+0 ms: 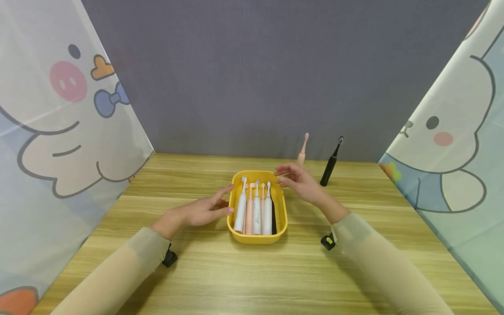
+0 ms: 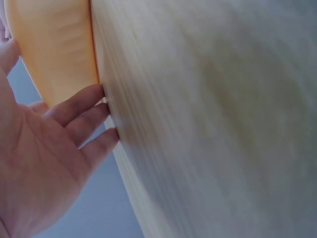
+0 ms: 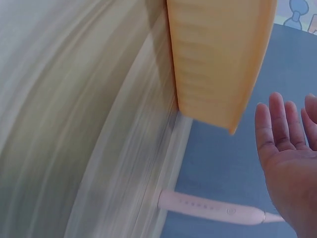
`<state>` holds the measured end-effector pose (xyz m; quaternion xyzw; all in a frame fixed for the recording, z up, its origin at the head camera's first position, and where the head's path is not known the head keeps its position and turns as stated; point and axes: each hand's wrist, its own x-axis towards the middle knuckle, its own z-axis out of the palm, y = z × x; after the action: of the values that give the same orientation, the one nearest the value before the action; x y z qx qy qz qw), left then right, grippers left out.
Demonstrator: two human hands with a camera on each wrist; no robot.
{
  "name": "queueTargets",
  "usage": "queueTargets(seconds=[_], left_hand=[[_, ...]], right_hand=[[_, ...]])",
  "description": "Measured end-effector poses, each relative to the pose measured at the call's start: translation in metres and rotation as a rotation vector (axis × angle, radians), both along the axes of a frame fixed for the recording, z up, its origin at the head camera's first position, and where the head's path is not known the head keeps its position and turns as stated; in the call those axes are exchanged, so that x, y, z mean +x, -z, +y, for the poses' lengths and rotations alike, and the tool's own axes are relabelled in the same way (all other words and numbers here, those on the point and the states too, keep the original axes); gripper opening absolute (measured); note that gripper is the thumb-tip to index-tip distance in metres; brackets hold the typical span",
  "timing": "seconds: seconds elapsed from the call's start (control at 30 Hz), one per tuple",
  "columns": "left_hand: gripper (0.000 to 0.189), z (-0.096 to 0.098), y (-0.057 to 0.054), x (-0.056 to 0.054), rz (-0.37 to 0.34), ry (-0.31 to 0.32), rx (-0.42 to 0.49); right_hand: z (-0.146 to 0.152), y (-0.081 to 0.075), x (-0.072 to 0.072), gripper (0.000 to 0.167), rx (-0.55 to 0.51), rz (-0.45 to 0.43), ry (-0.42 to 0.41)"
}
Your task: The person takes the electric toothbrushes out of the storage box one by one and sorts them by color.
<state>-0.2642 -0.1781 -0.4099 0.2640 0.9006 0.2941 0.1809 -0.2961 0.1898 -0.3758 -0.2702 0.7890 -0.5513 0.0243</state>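
A yellow bin [image 1: 257, 239] stands on the wooden table, holding several electric toothbrushes laid side by side: white ones such as this white toothbrush [image 1: 240, 212], pink ones like the pink toothbrush [image 1: 250, 214], and a dark one [image 1: 274, 216] along the right. My left hand [image 1: 202, 211] is at the bin's left side, fingers extended; in the left wrist view its fingertips reach the table beside the bin wall [image 2: 59, 44]. Over the bin's upper right rim hovers my right hand [image 1: 301, 181], its fingers loosely extended with nothing in them. The right wrist view shows it apart from the bin wall [image 3: 218, 59].
Behind my right hand a pink toothbrush [image 1: 302, 156] stands upright on the table, partly hidden. To its right stands a black toothbrush [image 1: 329, 168]. A grey wall [image 1: 244, 78] closes off the back, and cartoon-printed sheets [image 1: 51, 122] flank both sides.
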Motion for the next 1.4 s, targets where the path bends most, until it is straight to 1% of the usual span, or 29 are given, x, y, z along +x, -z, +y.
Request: queueTargets(seconds=[0.13, 0.27, 0.47, 0.73, 0.97, 1.13, 1.4], left_hand=[[0.09, 0.001, 0.0, -0.001, 0.001, -0.001, -0.005], [0.09, 0.001, 0.0, -0.003, 0.003, 0.004, -0.013], [0.091, 0.001, -0.001, -0.003, -0.01, 0.002, -0.01], [0.09, 0.001, -0.001, -0.004, -0.016, 0.001, -0.009], [0.09, 0.0, 0.0, -0.002, -0.018, -0.006, -0.01], [0.09, 0.0, 0.002, -0.002, -0.018, -0.008, -0.004], [0.091, 0.0, 0.002, -0.004, -0.003, 0.004, -0.003]], right_hand=[[-0.007, 0.002, 0.0, 0.038, 0.015, 0.006, -0.015], [-0.014, 0.003, 0.0, 0.04, 0.015, -0.014, -0.035], [-0.025, 0.006, 0.0, 0.041, 0.012, -0.025, -0.056], [-0.037, 0.012, 0.0, 0.038, 0.041, -0.038, -0.043], [-0.044, 0.017, -0.002, 0.038, 0.067, -0.008, -0.056], [-0.05, 0.017, -0.003, 0.04, 0.092, 0.004, -0.056], [-0.059, 0.016, -0.005, 0.04, 0.126, -0.011, -0.05]])
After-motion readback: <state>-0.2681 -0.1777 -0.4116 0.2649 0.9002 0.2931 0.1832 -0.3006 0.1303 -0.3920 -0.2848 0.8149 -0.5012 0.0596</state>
